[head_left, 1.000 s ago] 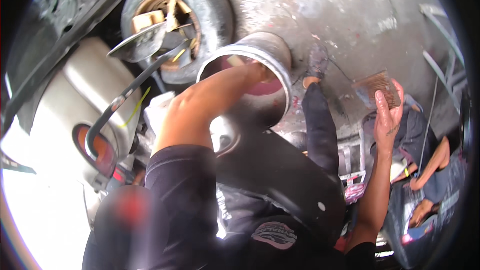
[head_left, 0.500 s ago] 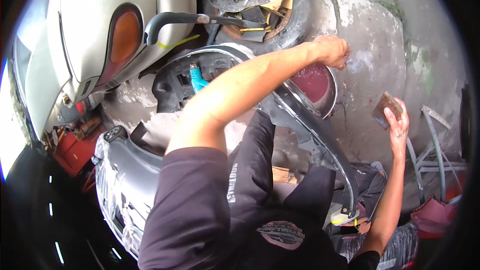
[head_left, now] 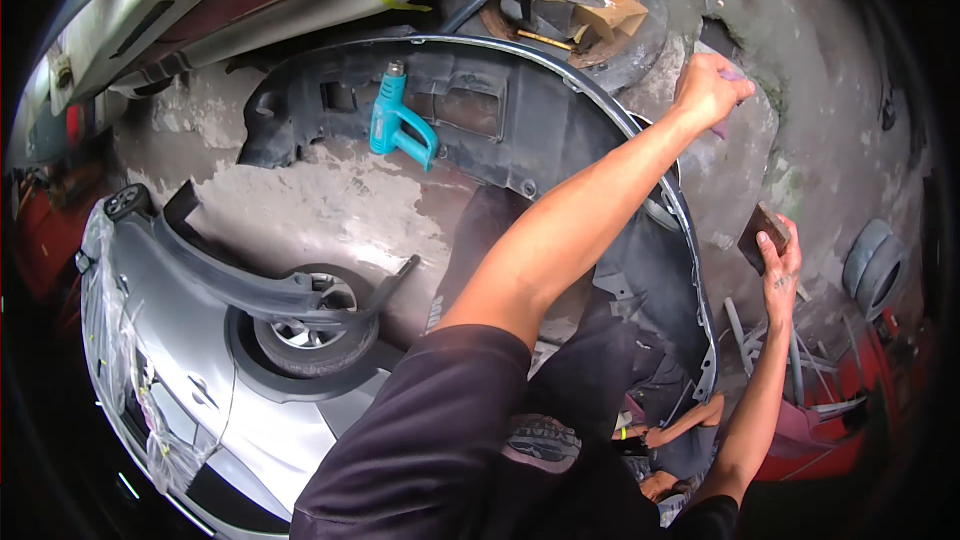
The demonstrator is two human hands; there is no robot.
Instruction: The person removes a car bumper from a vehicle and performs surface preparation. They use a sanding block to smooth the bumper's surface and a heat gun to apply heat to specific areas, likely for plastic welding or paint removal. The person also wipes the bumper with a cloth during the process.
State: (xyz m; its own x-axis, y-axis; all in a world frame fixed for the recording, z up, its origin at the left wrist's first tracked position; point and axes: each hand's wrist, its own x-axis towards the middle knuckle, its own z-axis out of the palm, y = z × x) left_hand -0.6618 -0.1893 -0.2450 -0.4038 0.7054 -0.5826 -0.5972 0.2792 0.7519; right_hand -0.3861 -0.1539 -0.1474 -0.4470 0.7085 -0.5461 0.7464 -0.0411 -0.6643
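Note:
My left hand (head_left: 712,92) is closed around a thin purplish sheet (head_left: 735,77), whose edges stick out past the fingers; its exact kind is unclear. That arm reaches across a large black car bumper (head_left: 535,120), which curves around in front of me. In my right hand (head_left: 782,265), held to the right of the bumper, is a small dark brown block (head_left: 767,230) gripped between thumb and fingers. A turquoise heat gun (head_left: 388,115) lies on the bumper's inner side. My left forearm mostly hides the round container under it.
An old tyre (head_left: 645,50) holding cardboard and dark scraps lies at the back. A silver car (head_left: 260,430) stands at left, a pale car (head_left: 250,15) at far left. Another person's arm (head_left: 685,425) shows low, right of centre. Grey tyre-like rings (head_left: 873,265) lie far right.
My view has shifted. The left hand has moved away from above the container of reddish liquid, and the purplish sheet now shows in it. The right hand still holds the block, now turned.

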